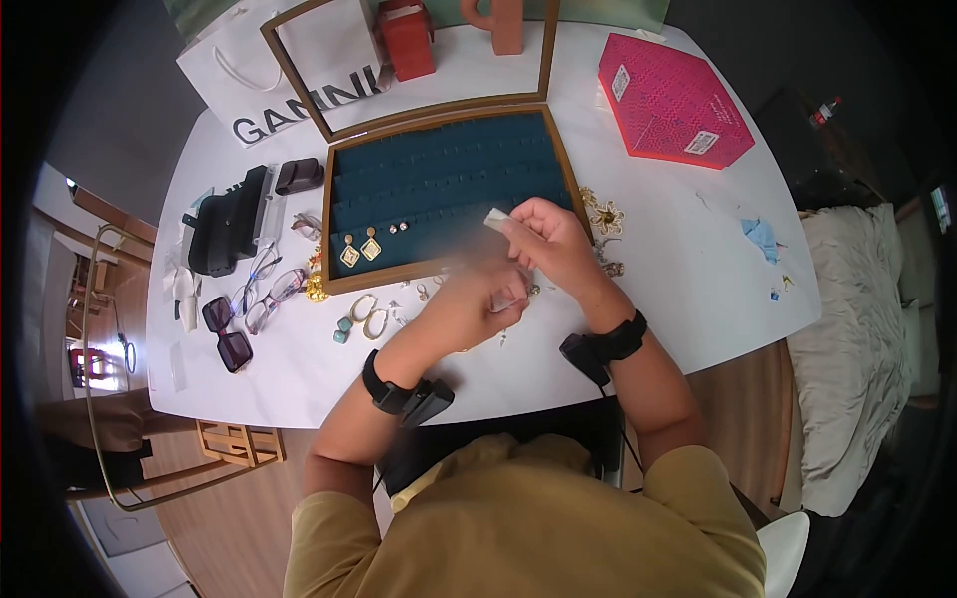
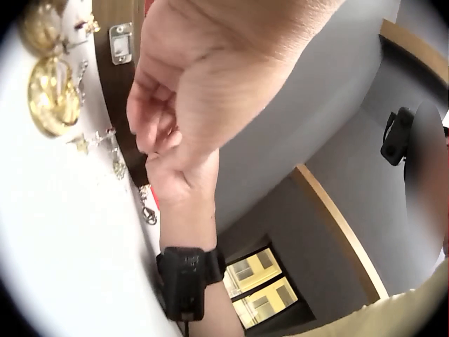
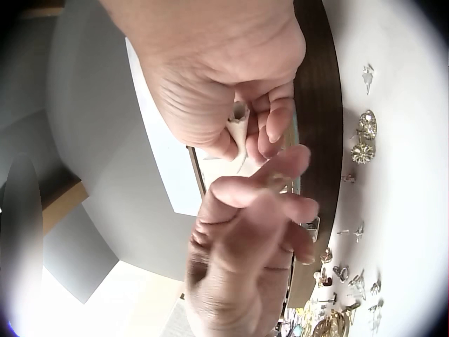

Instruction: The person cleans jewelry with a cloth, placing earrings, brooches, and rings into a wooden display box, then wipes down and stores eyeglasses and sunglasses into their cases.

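My right hand (image 1: 553, 244) grips a crumpled white cloth (image 3: 238, 130), its end sticking out past the thumb over the front of the jewellery box (image 1: 399, 271). Just in front of that hand, my left hand (image 1: 478, 304) is blurred, with finger and thumb together around a small gold-toned piece (image 3: 278, 179), mostly hidden. The box has its glass lid raised and a dark green ridged lining. Two square gold drop earrings (image 1: 371, 244) and a pair of small sparkling studs (image 1: 399, 227) sit in its front left rows.
Loose earrings (image 1: 375, 324) lie along the box's front edge, and a gold flower piece (image 1: 607, 217) lies to its right. Sunglasses (image 1: 228, 334) and black cases (image 1: 227, 221) are at left. A pink box (image 1: 676, 102) stands back right, a white paper bag (image 1: 234, 75) back left.
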`<state>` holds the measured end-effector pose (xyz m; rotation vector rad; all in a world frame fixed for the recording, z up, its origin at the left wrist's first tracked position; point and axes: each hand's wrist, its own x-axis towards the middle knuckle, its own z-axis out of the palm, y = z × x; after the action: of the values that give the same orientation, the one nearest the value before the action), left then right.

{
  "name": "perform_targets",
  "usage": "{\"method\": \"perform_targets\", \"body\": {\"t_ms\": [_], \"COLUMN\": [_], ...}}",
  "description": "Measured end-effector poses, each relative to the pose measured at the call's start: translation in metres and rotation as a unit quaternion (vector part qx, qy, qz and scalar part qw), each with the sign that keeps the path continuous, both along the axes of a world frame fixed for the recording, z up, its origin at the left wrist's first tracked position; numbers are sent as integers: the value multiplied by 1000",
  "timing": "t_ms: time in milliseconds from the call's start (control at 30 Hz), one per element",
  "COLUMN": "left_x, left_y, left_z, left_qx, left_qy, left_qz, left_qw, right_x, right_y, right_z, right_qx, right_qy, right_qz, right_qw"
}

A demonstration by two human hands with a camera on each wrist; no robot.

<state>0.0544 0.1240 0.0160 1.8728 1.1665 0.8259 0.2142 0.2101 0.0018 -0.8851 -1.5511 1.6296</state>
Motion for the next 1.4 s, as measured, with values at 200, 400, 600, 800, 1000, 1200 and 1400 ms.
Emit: {"method": "perform_targets", "body": {"t_ms": [200, 400, 600, 800, 1000, 1200, 1400], "left_x": [-23, -28, -28, -27, -24, -23, -25], "left_y": [17, 22, 25, 26, 26, 26, 24], "left_z": [-13, -13, -15, -19, -24, -29, -26], "left_qx": [-138, -247, -273, -262, -218, -178, -172], "left_qy": [-213, -383, -435, -444, -404, -362, -361], "left_qz": [66, 191, 187, 186, 205, 209, 196], "left_qw": [965, 869, 838, 836, 864, 891, 895], "right_x": [0, -2, -3, -2, -4, 0, -2], "right_y": [0, -7, -9, -9, -9, -8, -2], "right_z": [2, 7, 2, 0, -5, 4, -2], "right_qx": [-9, 19, 44, 52, 84, 50, 63], "right_qy": [11, 14, 39, 39, 3, 16, -11], "right_qz": [-17, -25, 18, 20, -34, 2, -106], "right_qw": [1000, 999, 998, 998, 996, 999, 992]}}
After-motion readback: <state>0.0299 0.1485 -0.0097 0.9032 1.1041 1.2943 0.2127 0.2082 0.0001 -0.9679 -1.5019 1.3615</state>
